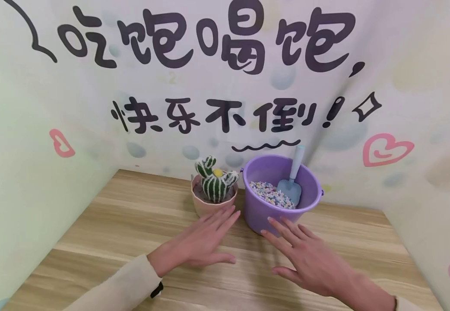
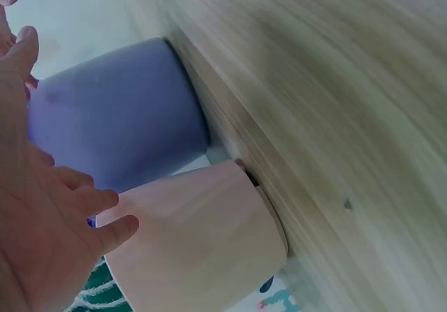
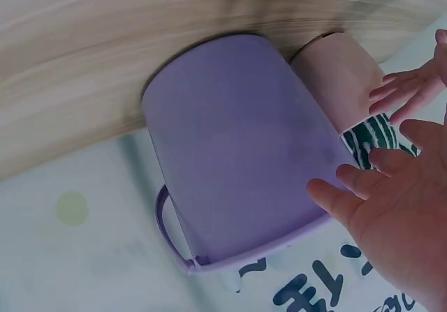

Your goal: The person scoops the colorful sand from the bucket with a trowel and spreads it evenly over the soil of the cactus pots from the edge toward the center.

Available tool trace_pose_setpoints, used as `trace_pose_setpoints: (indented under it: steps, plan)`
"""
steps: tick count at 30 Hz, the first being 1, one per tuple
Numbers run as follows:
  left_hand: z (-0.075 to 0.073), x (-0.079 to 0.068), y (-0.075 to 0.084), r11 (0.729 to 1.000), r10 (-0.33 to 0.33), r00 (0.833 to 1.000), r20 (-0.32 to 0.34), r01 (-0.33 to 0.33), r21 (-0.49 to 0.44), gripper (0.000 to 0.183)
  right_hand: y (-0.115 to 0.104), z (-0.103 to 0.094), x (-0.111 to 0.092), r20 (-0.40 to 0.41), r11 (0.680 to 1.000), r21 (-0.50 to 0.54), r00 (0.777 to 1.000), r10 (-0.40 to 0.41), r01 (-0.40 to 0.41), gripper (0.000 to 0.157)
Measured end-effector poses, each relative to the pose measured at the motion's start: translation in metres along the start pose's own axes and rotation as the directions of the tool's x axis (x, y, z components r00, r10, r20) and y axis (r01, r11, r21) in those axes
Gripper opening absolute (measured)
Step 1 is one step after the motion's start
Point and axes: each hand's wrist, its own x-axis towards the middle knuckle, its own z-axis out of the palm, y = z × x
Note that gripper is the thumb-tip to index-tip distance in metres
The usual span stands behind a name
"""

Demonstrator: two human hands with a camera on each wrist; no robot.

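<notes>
My left hand (image 1: 205,237) is stretched out, fingers straight, its fingertips overlapping the front of a pink pot (image 1: 205,208) in the head view. In that pot stands a green and white cactus (image 1: 214,188) with a yellow top. To its right is a purple bucket (image 1: 254,216) holding small pastel pellets (image 1: 269,194) and a blue shovel (image 1: 290,188), its handle leaning up past the rim. Palm down with fingers spread, my right hand (image 1: 310,259) reaches toward the bucket's front. Both hands hold nothing. The right wrist view shows the bucket's curved handle (image 3: 161,221) hanging at its side.
Pot and bucket stand at the back of a wood-grain table (image 1: 131,224). Directly behind rises a white printed backdrop (image 1: 194,86) with black lettering and hearts. Pale walls (image 1: 15,172) close in the left and right sides.
</notes>
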Motion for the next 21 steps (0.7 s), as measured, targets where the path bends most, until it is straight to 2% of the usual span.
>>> trace_pose_setpoints:
  steps: [5,10,16,21]
  plan:
    - [0.002,0.005,0.003,0.994,-0.037,0.999,-0.017,0.035,-0.107,0.102,0.003,-0.013,0.0,-0.02,0.998,-0.027,0.998,-0.059,0.058,0.069]
    - [0.007,0.013,0.006,0.97,-0.083,0.995,-0.051,0.069,-0.233,0.103,0.01,-0.026,0.006,-0.08,0.992,-0.048,0.989,-0.124,0.12,0.069]
    - [0.011,0.024,0.01,0.921,-0.185,0.979,-0.081,0.144,-0.361,0.106,0.021,-0.038,0.015,-0.104,0.993,-0.042,0.989,-0.11,0.106,0.069]
    - [0.013,0.034,0.015,0.865,-0.271,0.961,-0.055,0.218,-0.451,0.111,0.032,-0.043,0.022,-0.1,0.996,-0.021,0.991,-0.093,0.091,0.07]
